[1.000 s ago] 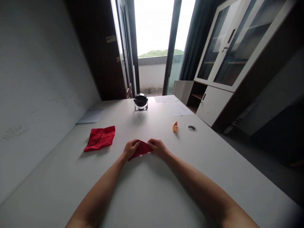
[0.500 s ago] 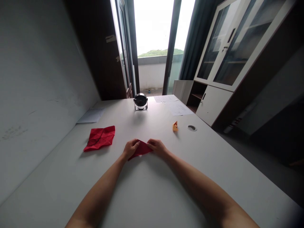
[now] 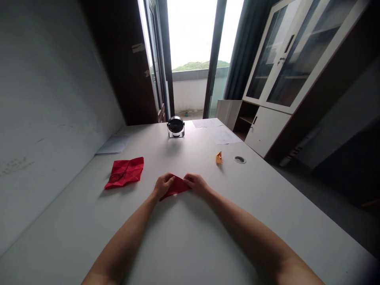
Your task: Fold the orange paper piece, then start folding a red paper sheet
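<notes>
A folded piece of red paper [image 3: 177,187] is between my two hands, just above or on the white table. My left hand [image 3: 164,185] grips its left side, thumb on top. On the right side, my right hand [image 3: 194,182] pinches the upper edge with thumb and fingers. The fingers beneath the paper are hidden. To the left lies a creased, unfolded red sheet [image 3: 133,172] with a thin dark loop of cord [image 3: 116,177] on it. A small folded orange paper piece [image 3: 219,158] stands to the right, beyond my right hand.
On the white table [image 3: 190,245] a round black device on a metal stand [image 3: 176,127] stands at the far end. Printed sheets [image 3: 224,135] lie at the back right, more papers [image 3: 113,144] at the back left. A cable hole [image 3: 240,160] is near the right edge.
Almost nothing differs. My right hand has shifted very slightly to the left on the red paper; the left hand stays where it was.
</notes>
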`<state>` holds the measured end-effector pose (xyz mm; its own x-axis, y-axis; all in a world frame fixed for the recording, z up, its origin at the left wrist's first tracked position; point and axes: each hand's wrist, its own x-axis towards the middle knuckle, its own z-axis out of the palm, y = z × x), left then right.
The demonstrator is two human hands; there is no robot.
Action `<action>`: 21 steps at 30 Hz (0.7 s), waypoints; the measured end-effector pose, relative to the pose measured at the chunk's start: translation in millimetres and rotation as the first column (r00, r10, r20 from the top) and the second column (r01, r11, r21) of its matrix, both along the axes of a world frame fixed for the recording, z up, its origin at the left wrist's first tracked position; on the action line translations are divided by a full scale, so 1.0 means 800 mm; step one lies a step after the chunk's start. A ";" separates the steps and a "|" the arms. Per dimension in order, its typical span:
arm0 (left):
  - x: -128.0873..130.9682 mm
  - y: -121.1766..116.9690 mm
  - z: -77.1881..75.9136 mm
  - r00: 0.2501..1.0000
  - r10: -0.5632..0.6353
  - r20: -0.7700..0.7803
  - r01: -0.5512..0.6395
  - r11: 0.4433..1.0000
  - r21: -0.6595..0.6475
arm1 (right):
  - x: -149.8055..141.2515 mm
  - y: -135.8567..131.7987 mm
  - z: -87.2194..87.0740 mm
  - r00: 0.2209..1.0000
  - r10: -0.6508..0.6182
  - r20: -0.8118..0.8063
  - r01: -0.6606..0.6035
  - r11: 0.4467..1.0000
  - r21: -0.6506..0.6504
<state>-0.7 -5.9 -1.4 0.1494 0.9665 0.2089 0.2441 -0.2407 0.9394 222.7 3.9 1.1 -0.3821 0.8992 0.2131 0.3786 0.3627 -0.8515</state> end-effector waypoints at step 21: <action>0.000 0.001 -0.001 0.994 0.037 0.103 -0.032 0.998 -0.048 | 0.001 0.001 0.000 1.000 0.003 0.024 -0.003 1.000 0.007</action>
